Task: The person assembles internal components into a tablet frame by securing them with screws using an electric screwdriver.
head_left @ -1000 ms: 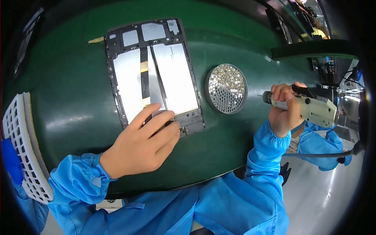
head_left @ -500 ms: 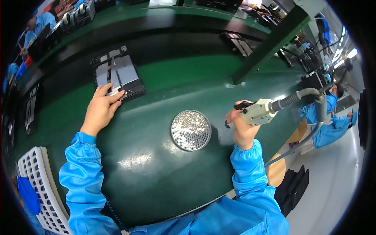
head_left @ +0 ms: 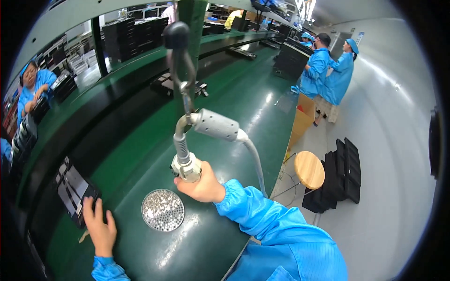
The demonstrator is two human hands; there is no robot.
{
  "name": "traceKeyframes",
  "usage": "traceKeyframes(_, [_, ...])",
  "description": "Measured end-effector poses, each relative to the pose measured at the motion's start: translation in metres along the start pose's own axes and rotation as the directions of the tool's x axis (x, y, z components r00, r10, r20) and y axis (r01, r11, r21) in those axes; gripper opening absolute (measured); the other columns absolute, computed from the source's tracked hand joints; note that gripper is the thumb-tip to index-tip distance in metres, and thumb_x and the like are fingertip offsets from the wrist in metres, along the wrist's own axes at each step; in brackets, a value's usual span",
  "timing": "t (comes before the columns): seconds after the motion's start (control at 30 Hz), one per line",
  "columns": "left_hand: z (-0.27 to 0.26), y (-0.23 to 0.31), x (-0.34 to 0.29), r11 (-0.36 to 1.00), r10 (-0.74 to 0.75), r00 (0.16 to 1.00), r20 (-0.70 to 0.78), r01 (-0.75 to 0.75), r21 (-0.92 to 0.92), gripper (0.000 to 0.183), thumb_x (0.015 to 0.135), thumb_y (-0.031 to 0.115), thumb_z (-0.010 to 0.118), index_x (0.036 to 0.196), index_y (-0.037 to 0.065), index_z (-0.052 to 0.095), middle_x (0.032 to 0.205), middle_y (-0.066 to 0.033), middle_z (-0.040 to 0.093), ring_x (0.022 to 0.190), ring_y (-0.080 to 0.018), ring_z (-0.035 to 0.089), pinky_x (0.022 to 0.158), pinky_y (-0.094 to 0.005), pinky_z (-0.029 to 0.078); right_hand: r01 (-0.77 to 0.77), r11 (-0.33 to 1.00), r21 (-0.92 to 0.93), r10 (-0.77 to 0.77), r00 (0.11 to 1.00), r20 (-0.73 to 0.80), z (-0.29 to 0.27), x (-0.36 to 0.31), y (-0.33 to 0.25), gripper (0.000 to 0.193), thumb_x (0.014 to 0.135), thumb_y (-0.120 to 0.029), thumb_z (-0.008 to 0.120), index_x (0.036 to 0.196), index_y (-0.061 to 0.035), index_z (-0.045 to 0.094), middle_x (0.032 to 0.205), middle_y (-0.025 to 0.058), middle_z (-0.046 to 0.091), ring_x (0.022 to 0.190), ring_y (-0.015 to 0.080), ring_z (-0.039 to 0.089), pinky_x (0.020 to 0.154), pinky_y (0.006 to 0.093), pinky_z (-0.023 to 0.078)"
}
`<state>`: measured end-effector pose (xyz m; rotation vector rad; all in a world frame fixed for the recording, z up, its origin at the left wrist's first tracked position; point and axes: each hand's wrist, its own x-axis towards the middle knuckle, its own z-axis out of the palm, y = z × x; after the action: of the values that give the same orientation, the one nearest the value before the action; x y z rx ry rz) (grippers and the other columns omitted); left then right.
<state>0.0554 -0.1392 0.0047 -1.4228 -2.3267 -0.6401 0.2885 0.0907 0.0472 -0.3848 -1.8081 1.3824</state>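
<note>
My left hand [head_left: 100, 229] lies with its fingers spread, the fingertips at the near edge of an opened tablet-like device [head_left: 75, 189] with grey panels in a black frame. In my right hand [head_left: 206, 183] is a pale electric screwdriver [head_left: 187, 167], gripped round its body. It stands roughly upright, with a ribbed sleeve and a cable coming out of its top; its tip is hidden. Between my hands sits a round dish [head_left: 163, 210] of small silver screws, apart from both.
A grey cylinder [head_left: 216, 125] and a hook with a black knob [head_left: 176, 35] hang above the screwdriver, before a green post. More black devices [head_left: 165, 84] lie farther back. At right stand a wooden stool [head_left: 309, 170], stacked black trays [head_left: 346, 171] and people in blue [head_left: 318, 70].
The view has swung to the right. The screwdriver has gone from lying sideways to roughly upright in my right hand. My left fingers have straightened and spread at the device's edge.
</note>
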Motion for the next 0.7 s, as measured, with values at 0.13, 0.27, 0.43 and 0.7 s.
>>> traceKeyframes(0.13, [0.020,0.016,-0.009,0.989,0.075,0.997,0.033,-0.070,-0.129,0.033,0.078,0.001,0.059,0.110,-0.005,0.057,0.122,-0.0222,0.049,0.122,-0.0408,0.042,0.102,-0.0465,0.035,0.011,0.998,-0.057,-0.011,1.000,0.001,-0.007,-0.002,-0.004,0.027,0.075,-0.008,0.066,0.101,-0.0034,0.058,0.077,0.0094,0.063,0.070,0.0136,0.060,0.068,0.0292,0.048])
traceKeyframes(0.27, [0.018,0.012,-0.008,0.986,0.058,0.998,0.033,-0.052,-0.157,0.027,0.077,0.000,0.059,0.103,-0.007,0.059,0.113,-0.0213,0.053,0.115,-0.0403,0.048,0.097,-0.0463,0.039,0.049,0.996,-0.078,-0.049,0.999,0.000,-0.004,0.000,-0.008,0.029,0.076,-0.009,0.068,0.102,-0.0037,0.058,0.077,0.0101,0.064,0.071,0.0159,0.063,0.067,0.0295,0.049])
traceKeyframes(0.43, [0.021,0.011,-0.008,0.979,0.031,0.999,0.033,-0.024,-0.204,0.025,0.076,0.000,0.059,0.100,-0.007,0.060,0.110,-0.0206,0.054,0.112,-0.0398,0.050,0.095,-0.0459,0.041,0.039,0.996,-0.084,-0.035,0.998,0.048,-0.001,-0.001,-0.001,0.036,0.077,-0.012,0.069,0.109,-0.0039,0.054,0.082,0.0100,0.065,0.074,0.0170,0.064,0.068,0.0303,0.049])
traceKeyframes(0.7, [0.025,0.010,-0.008,0.977,0.039,0.999,0.029,-0.033,-0.210,0.022,0.075,0.000,0.059,0.096,-0.007,0.061,0.110,-0.0211,0.054,0.112,-0.0397,0.050,0.094,-0.0460,0.041,-0.008,0.997,-0.076,0.011,0.999,0.049,0.000,-0.003,0.000,0.041,0.078,-0.013,0.068,0.115,-0.0051,0.051,0.088,0.0089,0.065,0.079,0.0153,0.063,0.071,0.0293,0.049])
